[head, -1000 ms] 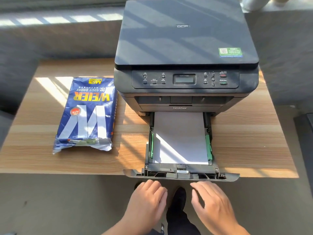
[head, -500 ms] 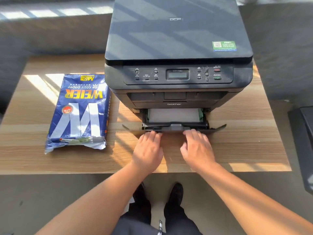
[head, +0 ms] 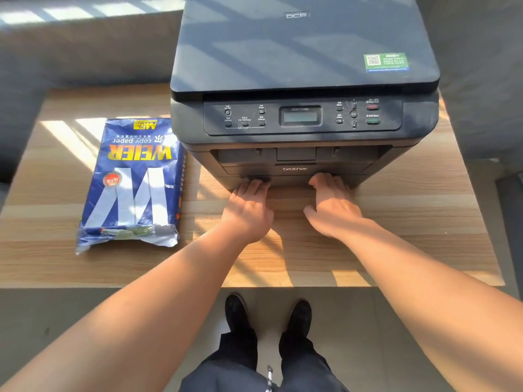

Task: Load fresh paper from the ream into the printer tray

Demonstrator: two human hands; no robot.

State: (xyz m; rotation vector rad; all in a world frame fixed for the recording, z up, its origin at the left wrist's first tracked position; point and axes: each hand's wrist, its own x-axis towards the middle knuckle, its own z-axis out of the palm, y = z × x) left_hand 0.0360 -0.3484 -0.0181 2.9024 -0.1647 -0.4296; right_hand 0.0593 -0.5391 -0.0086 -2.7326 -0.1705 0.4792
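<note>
Pressing flat against the printer tray point(head: 285, 181): left hand point(head: 249, 213), right hand point(head: 334, 210), fingers extended.

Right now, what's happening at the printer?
A person stands at a wooden table, both hands flat against the lower front of the black printer. The left hand and right hand press at the paper tray, which sits flush in the body; no paper shows. The opened blue ream lies on the table beside the printer, untouched. Neither hand holds anything.
</note>
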